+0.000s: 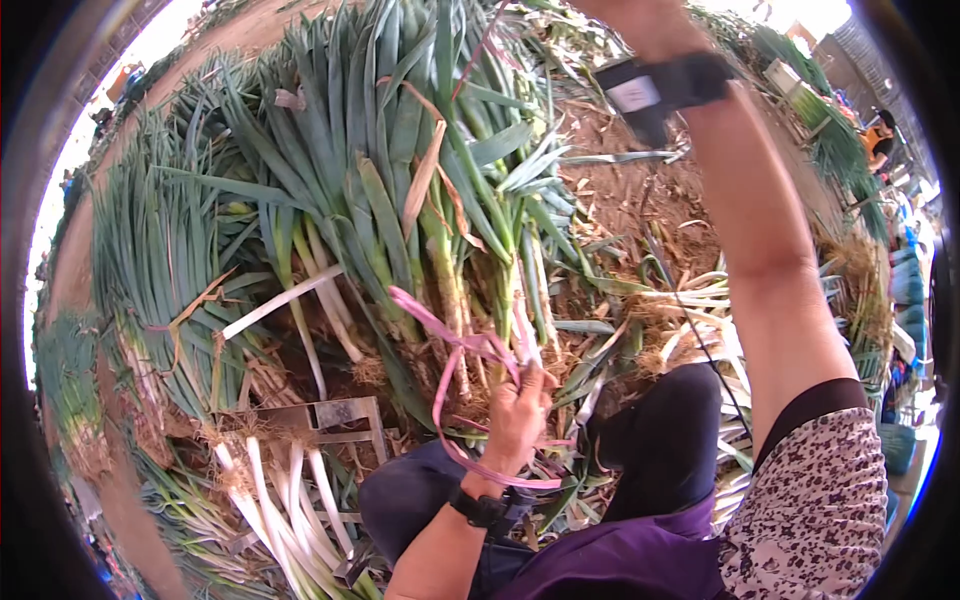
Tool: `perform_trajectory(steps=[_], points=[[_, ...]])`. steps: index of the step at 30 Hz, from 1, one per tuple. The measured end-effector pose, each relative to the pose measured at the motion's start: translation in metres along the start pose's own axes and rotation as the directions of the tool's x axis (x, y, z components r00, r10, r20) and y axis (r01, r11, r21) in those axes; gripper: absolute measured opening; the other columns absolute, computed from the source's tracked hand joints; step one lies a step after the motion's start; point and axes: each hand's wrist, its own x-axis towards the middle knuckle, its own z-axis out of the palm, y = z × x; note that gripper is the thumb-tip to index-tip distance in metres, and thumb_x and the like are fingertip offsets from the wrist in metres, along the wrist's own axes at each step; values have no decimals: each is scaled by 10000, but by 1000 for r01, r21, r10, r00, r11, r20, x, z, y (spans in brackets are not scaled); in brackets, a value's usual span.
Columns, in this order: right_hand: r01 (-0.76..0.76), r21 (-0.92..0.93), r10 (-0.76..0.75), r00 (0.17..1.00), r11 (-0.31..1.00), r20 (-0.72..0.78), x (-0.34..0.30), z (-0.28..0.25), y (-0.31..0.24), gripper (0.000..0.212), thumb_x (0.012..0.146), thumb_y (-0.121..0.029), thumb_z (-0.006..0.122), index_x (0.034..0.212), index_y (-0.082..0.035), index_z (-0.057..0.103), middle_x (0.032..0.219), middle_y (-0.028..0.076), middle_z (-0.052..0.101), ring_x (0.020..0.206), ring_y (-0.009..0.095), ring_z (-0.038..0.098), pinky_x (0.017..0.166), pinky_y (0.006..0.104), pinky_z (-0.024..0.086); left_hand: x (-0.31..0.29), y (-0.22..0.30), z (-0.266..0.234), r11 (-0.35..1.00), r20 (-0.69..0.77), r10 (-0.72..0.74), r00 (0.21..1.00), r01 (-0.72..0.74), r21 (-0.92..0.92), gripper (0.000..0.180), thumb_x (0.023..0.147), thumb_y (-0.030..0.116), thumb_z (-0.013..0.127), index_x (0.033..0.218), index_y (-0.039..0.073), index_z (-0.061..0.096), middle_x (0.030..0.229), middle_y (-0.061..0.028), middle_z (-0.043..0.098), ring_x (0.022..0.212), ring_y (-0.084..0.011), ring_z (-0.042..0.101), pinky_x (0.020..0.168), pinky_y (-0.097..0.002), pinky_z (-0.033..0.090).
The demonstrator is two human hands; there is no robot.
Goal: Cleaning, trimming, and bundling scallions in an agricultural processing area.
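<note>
My left hand (518,412) is closed in front of my knees, pinching a pink plastic ribbon (440,400). Loose loops of the ribbon hang around that hand and wrist. Just beyond it stands a large bundle of leeks (400,190), long green leaves pointing away and pale, rooty stems toward me. My right arm stretches far forward and up. Only part of my right hand (640,22) shows at the top edge; its fingers are out of the picture, so what it holds is hidden. A thin reddish strand (478,50) crosses the leaves near the top.
More leek bundles (165,230) lie on the left. A metal frame (345,415) stands by my left knee, with white-stemmed leeks (290,510) beside it. Loose stalks and trimmings (690,310) litter the soil at right. A person (880,140) is at the far right.
</note>
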Motion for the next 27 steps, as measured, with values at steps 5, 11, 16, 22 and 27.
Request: perform_trajectory(steps=[5,11,16,22,27], points=[[118,-787,-282,893,-606,351,-155,30,-96,190,864,31,425,1002,24,554,930,145,602,650,177,574,590,273,476,-6,18,17,911,-38,408,912,-410,-39,329,1012,282,423,768,77,505,621,42,407,528,-55,360,477,-230,324],[-338,-855,620,784,393,-25,-328,37,32,280,939,-278,549,842,-20,601,664,4,562,555,83,536,480,234,446,-20,22,14,555,0,826,564,-812,183,295,1015,239,404,920,19,576,1075,-57,613,784,-58,512,664,-194,415],[-665,-376,610,745,645,-270,-404,73,39,200,922,-218,570,862,-31,611,713,-11,579,573,48,539,474,203,409,-58,-52,30,680,491,479,728,-661,317,230,993,150,429,965,6,606,964,-99,610,795,-143,580,697,-268,504],[-557,-395,444,827,731,-344,-474,82,42,243,919,-222,541,793,-24,601,669,-9,569,541,45,524,452,183,385,-102,-84,34,276,492,716,494,-849,451,157,871,3,454,966,-1,580,893,-159,592,736,-291,585,647,-331,458],[-618,-401,480,782,676,-397,-505,106,45,257,900,-251,595,805,-14,620,647,8,585,511,55,513,442,184,369,-136,-108,52,625,433,663,611,-770,128,199,859,57,570,1054,17,587,1056,-150,605,984,-280,572,860,-376,451]])
